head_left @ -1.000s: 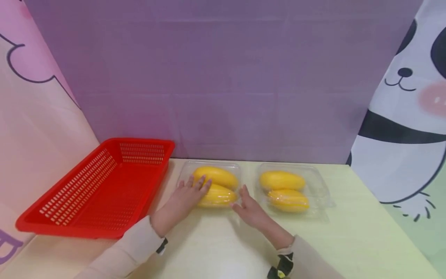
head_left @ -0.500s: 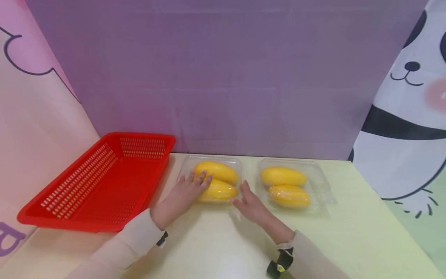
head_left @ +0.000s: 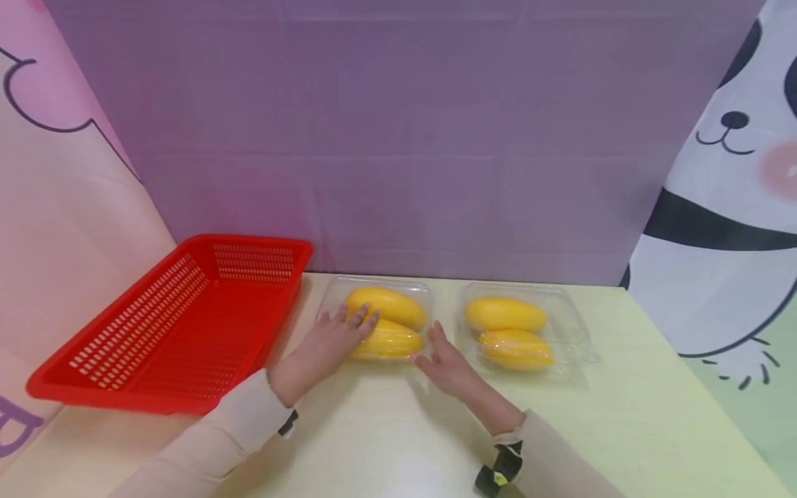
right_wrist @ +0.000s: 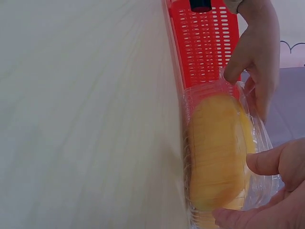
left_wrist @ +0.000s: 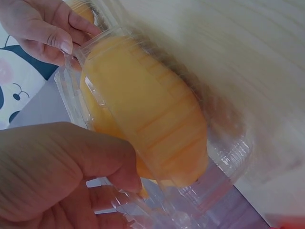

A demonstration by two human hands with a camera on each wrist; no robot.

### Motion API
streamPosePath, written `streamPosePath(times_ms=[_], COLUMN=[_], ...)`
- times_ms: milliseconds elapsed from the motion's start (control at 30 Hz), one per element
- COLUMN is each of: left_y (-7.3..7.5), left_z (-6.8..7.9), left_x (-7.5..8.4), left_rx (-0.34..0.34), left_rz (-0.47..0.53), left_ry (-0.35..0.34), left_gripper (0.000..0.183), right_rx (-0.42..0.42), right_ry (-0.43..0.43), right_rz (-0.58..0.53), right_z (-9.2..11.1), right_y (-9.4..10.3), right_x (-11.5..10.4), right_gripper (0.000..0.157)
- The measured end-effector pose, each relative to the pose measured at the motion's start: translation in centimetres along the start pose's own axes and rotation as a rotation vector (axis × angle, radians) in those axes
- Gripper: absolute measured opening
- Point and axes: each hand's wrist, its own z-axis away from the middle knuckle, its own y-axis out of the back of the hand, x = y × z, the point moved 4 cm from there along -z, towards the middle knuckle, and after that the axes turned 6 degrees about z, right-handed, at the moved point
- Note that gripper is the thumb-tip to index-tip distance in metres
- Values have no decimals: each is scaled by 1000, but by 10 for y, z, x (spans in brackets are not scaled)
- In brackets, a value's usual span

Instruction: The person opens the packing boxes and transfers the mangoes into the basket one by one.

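Observation:
A clear plastic clamshell box (head_left: 333,296) lies on the table between my hands, with a plump yellow fruit (head_left: 386,306) behind another yellow fruit (head_left: 394,340); they look like mangoes. My left hand (head_left: 320,353) rests spread fingers on the lid's left part, its thumb (left_wrist: 125,164) at the box's edge in the left wrist view. At the opposite end stands my right hand (head_left: 450,370), fingers extended along the box's right side. The right wrist view shows its thumb (right_wrist: 267,161) against the clear plastic, its other fingers partly hidden.
Just right of my right hand sits a second clear box (head_left: 568,325), holding two similar yellow fruits. A red slotted basket (head_left: 118,401) stands at the left with nothing in it. Purple cloth (head_left: 405,138) hangs behind the table (head_left: 386,443).
The head view has tilted slightly, moving the whole scene a little upward in the picture. Both hands keep their places at the left box, and the boxes stay put.

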Motion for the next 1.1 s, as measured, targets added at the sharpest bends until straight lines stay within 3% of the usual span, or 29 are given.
streamPosePath(times_ms=[1100], left_y=[5], left_z=[-1], left_x=[2], left_rx=[-48], left_rz=[-43], left_ry=[-7], left_gripper=[53], right_rx=[-11], right_ry=[-11], right_rz=[14], right_z=[1], right_y=[2], right_x=[-6], right_gripper=[79])
